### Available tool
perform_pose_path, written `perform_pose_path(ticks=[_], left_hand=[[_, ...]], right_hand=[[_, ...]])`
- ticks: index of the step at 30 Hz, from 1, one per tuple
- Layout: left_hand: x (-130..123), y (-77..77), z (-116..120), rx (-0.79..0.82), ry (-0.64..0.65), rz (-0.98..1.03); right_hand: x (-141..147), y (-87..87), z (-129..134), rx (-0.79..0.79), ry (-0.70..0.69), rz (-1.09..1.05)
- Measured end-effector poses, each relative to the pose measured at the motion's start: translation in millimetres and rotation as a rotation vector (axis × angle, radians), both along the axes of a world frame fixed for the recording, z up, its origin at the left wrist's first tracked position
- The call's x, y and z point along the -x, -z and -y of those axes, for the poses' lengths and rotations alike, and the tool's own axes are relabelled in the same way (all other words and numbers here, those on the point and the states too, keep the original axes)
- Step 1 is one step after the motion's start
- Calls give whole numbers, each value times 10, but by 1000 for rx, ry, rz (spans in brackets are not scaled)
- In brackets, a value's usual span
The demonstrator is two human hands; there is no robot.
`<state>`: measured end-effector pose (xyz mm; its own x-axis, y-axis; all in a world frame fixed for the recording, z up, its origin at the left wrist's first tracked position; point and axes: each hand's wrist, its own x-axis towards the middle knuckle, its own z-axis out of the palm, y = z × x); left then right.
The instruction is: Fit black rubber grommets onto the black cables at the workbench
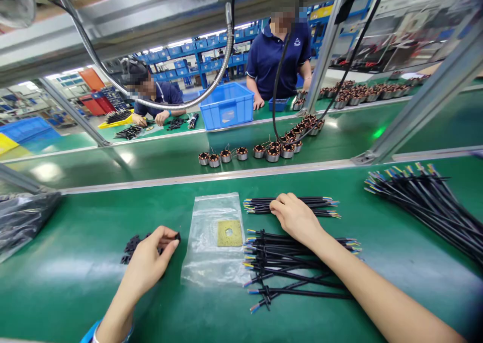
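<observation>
Between the thumb and fingertips of my left hand (147, 262) is a small black plastic part (178, 237). A pile of similar black parts (131, 246) lies just behind that hand, partly hidden by it. My right hand (296, 220) reaches over a row of short black cables (260, 202), its fingers curled down and closed on a cable; the fingertips are partly hidden. Nearer to me lie more black cables (298, 270) with stripped coloured wire ends and black pieces fitted near their left ends. A yellow square pad (222, 238) with a hole rests on a clear plastic bag (202, 262) between my hands.
More long cables (418, 197) lie at right, a dark plastic bag (26, 220) at left. Beyond the metal rail (181, 178) stand copper-wound stators (272, 154) and a blue bin (226, 109). Two co-workers are across the bench. A flexible metal conduit (158, 104) hangs above.
</observation>
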<state>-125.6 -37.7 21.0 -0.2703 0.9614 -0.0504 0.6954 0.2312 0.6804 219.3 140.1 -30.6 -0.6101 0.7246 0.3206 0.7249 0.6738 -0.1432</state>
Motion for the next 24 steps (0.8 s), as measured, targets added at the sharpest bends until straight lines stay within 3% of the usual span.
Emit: perform_pose_path(ticks=[5,8,11,17,24], left_hand=[[-294,-66,-149,-28,-32,838],[-423,-72,-217,18,-47,1081],[-522,-98,-269,74,-16,1180],[-709,-115,-502,64,66,1077],[-915,-4,-803,-61,170,457]], right_hand=[[-9,-12,-1,-16,-33,19],[-11,3,6,-30,-46,9],[1,8,7,-60,-51,-5],[-21,-81,7,-150,-51,-114],[-156,-375,286,-284,-137,-372]])
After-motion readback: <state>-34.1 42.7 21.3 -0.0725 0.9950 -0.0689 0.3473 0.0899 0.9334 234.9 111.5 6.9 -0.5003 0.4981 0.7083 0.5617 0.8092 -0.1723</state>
